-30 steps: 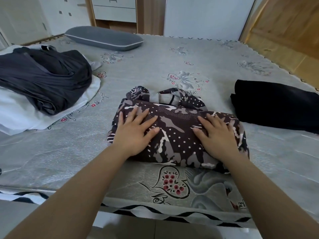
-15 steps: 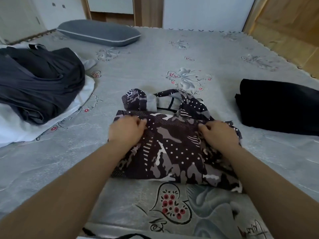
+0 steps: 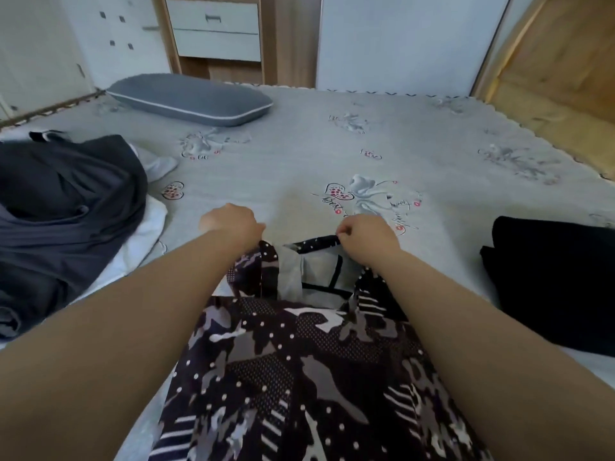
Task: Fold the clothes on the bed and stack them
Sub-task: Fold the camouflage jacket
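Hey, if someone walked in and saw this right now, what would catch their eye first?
First, the patterned camouflage garment at the near middle of the bed, with the left hand and right hand gripping its far edge. Next, the heap of dark clothes on the left and the folded black garment on the right. A grey pillow lies at the far end.

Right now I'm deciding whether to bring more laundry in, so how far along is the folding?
Done, it seems: one black folded garment lies at the right. In hand: the left hand and right hand grip the far edge of the patterned garment, part folded. Left: the dark clothes pile on white fabric, unfolded.
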